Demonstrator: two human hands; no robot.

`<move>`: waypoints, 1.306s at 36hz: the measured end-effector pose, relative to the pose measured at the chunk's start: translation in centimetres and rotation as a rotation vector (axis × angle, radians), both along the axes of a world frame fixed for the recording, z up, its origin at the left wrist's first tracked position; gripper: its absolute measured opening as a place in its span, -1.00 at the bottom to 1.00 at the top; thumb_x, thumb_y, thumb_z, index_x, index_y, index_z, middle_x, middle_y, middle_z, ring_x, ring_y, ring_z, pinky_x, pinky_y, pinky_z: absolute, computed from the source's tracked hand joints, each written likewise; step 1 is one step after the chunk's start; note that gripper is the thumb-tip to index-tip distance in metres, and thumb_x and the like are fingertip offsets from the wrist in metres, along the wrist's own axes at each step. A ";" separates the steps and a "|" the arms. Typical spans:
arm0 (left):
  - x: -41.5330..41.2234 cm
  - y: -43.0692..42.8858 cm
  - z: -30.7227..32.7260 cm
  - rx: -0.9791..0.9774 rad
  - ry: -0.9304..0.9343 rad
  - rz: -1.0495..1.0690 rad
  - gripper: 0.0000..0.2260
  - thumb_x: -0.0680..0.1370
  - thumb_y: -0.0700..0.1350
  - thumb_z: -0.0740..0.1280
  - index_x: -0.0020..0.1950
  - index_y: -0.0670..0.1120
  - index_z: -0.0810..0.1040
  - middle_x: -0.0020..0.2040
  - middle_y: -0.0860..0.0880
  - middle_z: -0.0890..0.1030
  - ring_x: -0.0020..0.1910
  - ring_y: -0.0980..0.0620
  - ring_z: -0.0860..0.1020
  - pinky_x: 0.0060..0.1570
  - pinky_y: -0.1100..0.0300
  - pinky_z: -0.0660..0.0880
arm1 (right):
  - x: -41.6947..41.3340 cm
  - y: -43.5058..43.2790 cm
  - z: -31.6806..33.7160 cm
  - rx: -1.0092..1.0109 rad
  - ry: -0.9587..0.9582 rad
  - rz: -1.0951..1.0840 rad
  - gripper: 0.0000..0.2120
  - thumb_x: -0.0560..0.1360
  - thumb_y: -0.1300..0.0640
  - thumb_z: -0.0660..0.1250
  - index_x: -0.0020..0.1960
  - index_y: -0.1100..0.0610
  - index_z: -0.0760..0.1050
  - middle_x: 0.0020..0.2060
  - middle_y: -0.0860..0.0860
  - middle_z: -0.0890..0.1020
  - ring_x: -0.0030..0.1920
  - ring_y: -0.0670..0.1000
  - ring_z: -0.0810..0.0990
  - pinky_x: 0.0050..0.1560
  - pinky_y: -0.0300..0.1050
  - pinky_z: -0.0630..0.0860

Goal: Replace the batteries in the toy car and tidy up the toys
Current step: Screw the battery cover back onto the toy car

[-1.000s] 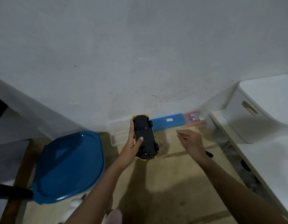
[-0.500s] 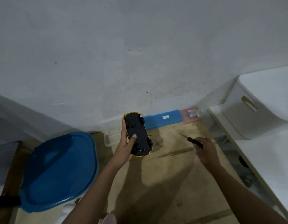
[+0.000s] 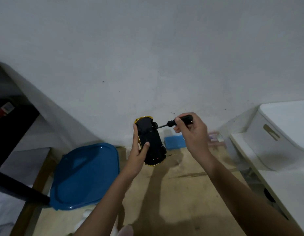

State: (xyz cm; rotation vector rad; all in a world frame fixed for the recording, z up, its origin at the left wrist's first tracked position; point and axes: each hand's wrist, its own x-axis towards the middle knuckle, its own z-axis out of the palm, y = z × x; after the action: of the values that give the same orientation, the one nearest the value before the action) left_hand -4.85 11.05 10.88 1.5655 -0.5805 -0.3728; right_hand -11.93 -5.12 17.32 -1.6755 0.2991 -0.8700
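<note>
A yellow toy car is held upside down in the air, its black underside facing me. My left hand grips it from the left side, thumb across the underside. My right hand holds a black screwdriver by the handle. The shaft points left and its tip sits near the car's upper right wheel. Whether the tip touches the underside is unclear.
A blue plastic lid lies on the wooden floor to the left. A blue box and a pinkish case sit by the white wall. A white bin stands on a white shelf at right. Dark furniture is at far left.
My right hand picked the screwdriver up from the floor and raised it to the car's front end. My left hand lifted the car slightly higher.
</note>
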 end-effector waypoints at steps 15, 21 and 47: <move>-0.4 1.0 1.7 0.004 -0.065 -0.009 -0.39 0.60 -0.02 0.15 0.40 0.41 -0.19 0.33 0.53 0.09 0.28 0.54 0.23 0.26 0.38 0.32 | 0.1 2.3 0.9 -0.078 -0.060 0.032 -0.89 0.49 0.24 0.34 -0.12 0.05 0.49 -0.23 0.13 0.61 -0.33 -0.04 0.63 -0.26 -0.24 0.58; -0.4 0.8 1.6 -0.009 -0.054 -0.005 -0.38 0.63 -0.12 0.14 0.41 0.36 -0.19 0.31 0.54 0.06 0.25 0.57 0.24 0.24 0.40 0.35 | 0.2 2.3 1.0 -0.080 -0.056 0.024 -0.89 0.50 0.23 0.34 -0.13 0.03 0.49 -0.22 0.13 0.60 -0.31 -0.01 0.63 -0.24 -0.18 0.59; 0.1 1.0 0.8 0.103 -0.143 0.018 -0.38 0.56 0.10 0.16 0.42 0.43 -0.21 0.25 0.52 0.14 0.35 0.27 0.24 0.41 -0.07 0.26 | 0.3 1.8 0.9 -0.372 0.001 0.024 -0.77 0.40 0.26 0.44 0.03 0.20 0.50 -0.17 0.06 0.61 -0.16 -0.03 0.64 -0.19 -0.28 0.61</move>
State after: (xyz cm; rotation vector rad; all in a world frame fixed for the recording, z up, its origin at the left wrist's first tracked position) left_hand -4.73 12.05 11.64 1.7048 -0.6654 -0.2826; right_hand -11.60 -3.31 18.19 -2.0176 0.1208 -0.9487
